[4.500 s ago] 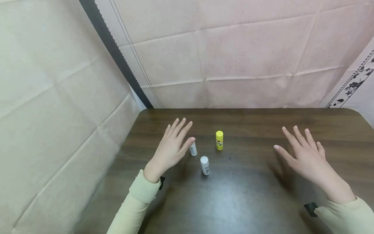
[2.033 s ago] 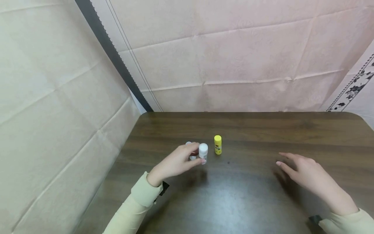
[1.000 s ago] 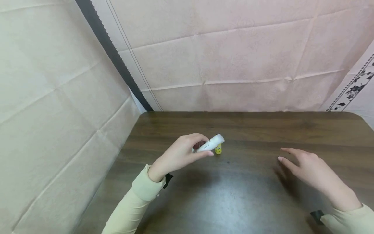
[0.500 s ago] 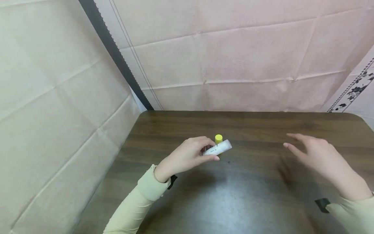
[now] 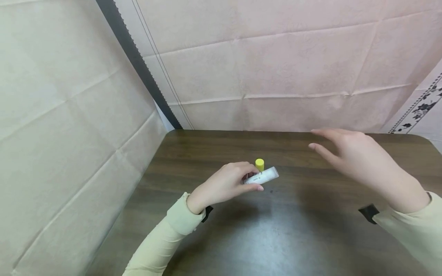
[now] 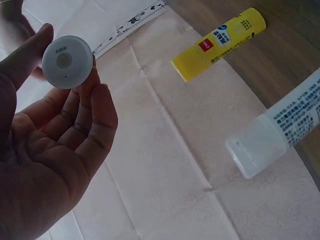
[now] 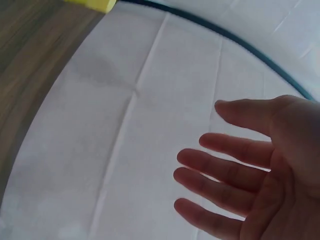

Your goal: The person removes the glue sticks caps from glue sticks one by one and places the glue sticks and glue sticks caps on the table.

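My left hand (image 5: 221, 186) pinches a white glue stick (image 5: 264, 176) between thumb and fingers, tilted nearly level above the table. In the left wrist view the round end of this glue stick (image 6: 65, 62) faces the camera. Behind it in the head view stands a yellow glue stick (image 5: 259, 165), its lower part covered. A second white glue stick (image 6: 280, 127) shows in the left wrist view; the left hand hides it in the head view. My right hand (image 5: 362, 157) hovers over the right side, holding nothing, its fingers (image 7: 225, 170) spread and loosely extended.
The dark wooden table (image 5: 297, 237) has a rounded far edge. Pale creased cloth (image 5: 293, 65) hangs behind it, and another cloth (image 5: 69, 153) rises along the left side.
My left hand has taken hold of the near white glue stick, lifted and tilted it, then carried it slightly right. My right hand has lately risen and moved left towards the middle.
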`<state>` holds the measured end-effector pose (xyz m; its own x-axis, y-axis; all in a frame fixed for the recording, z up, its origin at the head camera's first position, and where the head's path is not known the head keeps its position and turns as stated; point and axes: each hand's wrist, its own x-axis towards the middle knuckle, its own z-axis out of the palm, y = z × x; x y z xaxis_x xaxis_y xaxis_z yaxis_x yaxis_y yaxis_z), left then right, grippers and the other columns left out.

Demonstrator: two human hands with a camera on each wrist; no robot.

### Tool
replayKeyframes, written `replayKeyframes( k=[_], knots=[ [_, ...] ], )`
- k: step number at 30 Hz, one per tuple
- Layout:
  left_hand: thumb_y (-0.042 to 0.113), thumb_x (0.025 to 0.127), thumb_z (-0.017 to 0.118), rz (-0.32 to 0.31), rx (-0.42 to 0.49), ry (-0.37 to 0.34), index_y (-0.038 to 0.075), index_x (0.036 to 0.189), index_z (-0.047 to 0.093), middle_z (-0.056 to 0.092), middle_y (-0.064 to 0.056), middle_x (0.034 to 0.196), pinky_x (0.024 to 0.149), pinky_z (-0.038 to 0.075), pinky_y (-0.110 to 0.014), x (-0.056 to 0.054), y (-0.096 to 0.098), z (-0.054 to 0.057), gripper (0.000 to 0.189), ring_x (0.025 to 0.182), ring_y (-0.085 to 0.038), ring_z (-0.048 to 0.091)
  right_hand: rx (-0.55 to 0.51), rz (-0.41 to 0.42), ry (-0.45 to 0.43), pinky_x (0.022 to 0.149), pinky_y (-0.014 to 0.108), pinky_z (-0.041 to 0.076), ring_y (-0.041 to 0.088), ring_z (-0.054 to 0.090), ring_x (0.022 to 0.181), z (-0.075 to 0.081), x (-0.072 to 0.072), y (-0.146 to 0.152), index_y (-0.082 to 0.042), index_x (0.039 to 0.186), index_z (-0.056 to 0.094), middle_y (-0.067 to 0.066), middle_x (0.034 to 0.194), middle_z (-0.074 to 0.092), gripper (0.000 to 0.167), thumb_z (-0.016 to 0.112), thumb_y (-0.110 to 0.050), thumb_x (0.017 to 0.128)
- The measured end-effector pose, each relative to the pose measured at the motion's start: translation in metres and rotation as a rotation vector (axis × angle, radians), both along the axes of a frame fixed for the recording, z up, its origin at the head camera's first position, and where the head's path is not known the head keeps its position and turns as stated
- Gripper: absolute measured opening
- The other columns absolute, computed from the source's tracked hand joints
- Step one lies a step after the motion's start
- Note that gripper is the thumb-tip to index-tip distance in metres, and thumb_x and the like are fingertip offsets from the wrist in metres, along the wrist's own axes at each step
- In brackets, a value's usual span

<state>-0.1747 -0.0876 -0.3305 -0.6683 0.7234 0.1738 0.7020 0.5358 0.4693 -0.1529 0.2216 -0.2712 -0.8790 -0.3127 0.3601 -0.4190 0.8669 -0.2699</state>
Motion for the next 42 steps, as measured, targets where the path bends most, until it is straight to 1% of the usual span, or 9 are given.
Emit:
replayKeyframes(
  k=[3, 7, 11, 15, 19, 24, 30, 34, 42],
  knots=[
    [0.031, 0.089, 0.080, -0.001, -0.011, -0.001, 0.010, 0.111, 0.068, 0.062, 0.007, 0.093, 0.066, 0.047, -0.021, -0.001, 0.001, -0.001, 0.033, 0.077, -0.008, 0.055, 0.011, 0.074, 0.011, 0.097, 0.059, 0.045, 0.041, 0.062, 0.117, 0.002, 0.004, -0.016, -0.007, 0.134, 0.063, 0.019, 0.128, 0.066, 0.044, 0.068, -0.031, 0.098],
    [0.034, 0.089, 0.078, -0.008, -0.021, 0.010, 0.011, 0.111, 0.069, 0.061, 0.008, 0.090, 0.064, 0.046, -0.020, -0.001, 0.003, -0.001, 0.033, 0.075, -0.007, 0.054, 0.019, 0.212, 0.075, 0.091, 0.053, 0.051, 0.032, 0.068, 0.110, 0.001, 0.010, -0.035, -0.008, 0.130, 0.067, 0.012, 0.121, 0.070, 0.041, 0.074, -0.027, 0.093],
    [0.035, 0.089, 0.078, -0.014, -0.027, 0.020, 0.014, 0.106, 0.067, 0.059, 0.008, 0.086, 0.061, 0.044, -0.020, -0.002, 0.003, -0.001, 0.029, 0.073, -0.006, 0.053, 0.042, 0.352, 0.138, 0.079, 0.047, 0.056, 0.024, 0.071, 0.097, -0.002, 0.015, -0.051, -0.008, 0.123, 0.070, 0.006, 0.111, 0.073, 0.039, 0.078, -0.026, 0.089],
    [0.036, 0.089, 0.078, -0.017, -0.033, 0.018, 0.015, 0.101, 0.064, 0.058, 0.007, 0.083, 0.061, 0.043, -0.020, -0.002, 0.005, -0.001, 0.028, 0.072, -0.006, 0.052, 0.091, 0.443, 0.146, 0.070, 0.038, 0.057, 0.014, 0.069, 0.082, -0.007, 0.019, -0.061, -0.011, 0.112, 0.072, -0.003, 0.101, 0.072, 0.033, 0.083, -0.025, 0.084],
    [0.036, 0.089, 0.078, -0.016, -0.039, 0.019, 0.015, 0.100, 0.063, 0.058, 0.007, 0.083, 0.060, 0.043, -0.020, -0.001, 0.005, -0.001, 0.027, 0.071, -0.006, 0.052, 0.135, 0.467, 0.145, 0.067, 0.034, 0.054, 0.011, 0.064, 0.075, -0.015, 0.022, -0.066, -0.012, 0.105, 0.071, -0.007, 0.093, 0.067, 0.036, 0.090, -0.019, 0.075],
    [0.034, 0.089, 0.079, -0.037, -0.031, 0.024, 0.014, 0.099, 0.063, 0.059, 0.008, 0.083, 0.061, 0.044, -0.020, -0.001, 0.005, -0.002, 0.027, 0.070, -0.006, 0.053, 0.245, 0.477, 0.263, 0.073, 0.036, 0.055, 0.017, 0.064, 0.079, -0.024, 0.021, -0.071, -0.008, 0.102, 0.072, -0.002, 0.091, 0.066, 0.043, 0.094, -0.011, 0.066],
    [0.032, 0.089, 0.079, -0.081, -0.003, 0.033, 0.013, 0.093, 0.062, 0.056, 0.008, 0.081, 0.063, 0.042, -0.019, 0.001, 0.008, -0.003, 0.026, 0.070, -0.006, 0.051, 0.305, 0.487, 0.384, 0.068, 0.034, 0.052, 0.019, 0.057, 0.072, -0.033, 0.018, -0.076, -0.006, 0.087, 0.067, 0.000, 0.079, 0.058, 0.033, 0.088, 0.002, 0.063],
    [0.033, 0.089, 0.078, -0.101, -0.011, 0.034, 0.013, 0.094, 0.062, 0.055, 0.007, 0.082, 0.063, 0.042, -0.018, 0.002, 0.008, -0.003, 0.026, 0.071, -0.006, 0.050, 0.326, 0.479, 0.395, 0.063, 0.031, 0.048, 0.017, 0.050, 0.065, -0.034, 0.019, -0.077, -0.005, 0.083, 0.065, 0.000, 0.073, 0.052, 0.032, 0.087, 0.007, 0.062],
    [0.033, 0.089, 0.078, -0.105, -0.026, 0.038, 0.014, 0.094, 0.063, 0.056, 0.007, 0.082, 0.063, 0.040, -0.017, 0.006, 0.009, -0.006, 0.025, 0.070, -0.005, 0.049, 0.362, 0.489, 0.349, 0.057, 0.027, 0.044, 0.014, 0.044, 0.061, -0.035, 0.020, -0.076, -0.007, 0.079, 0.064, -0.002, 0.070, 0.047, 0.032, 0.088, 0.005, 0.062]
  ],
)
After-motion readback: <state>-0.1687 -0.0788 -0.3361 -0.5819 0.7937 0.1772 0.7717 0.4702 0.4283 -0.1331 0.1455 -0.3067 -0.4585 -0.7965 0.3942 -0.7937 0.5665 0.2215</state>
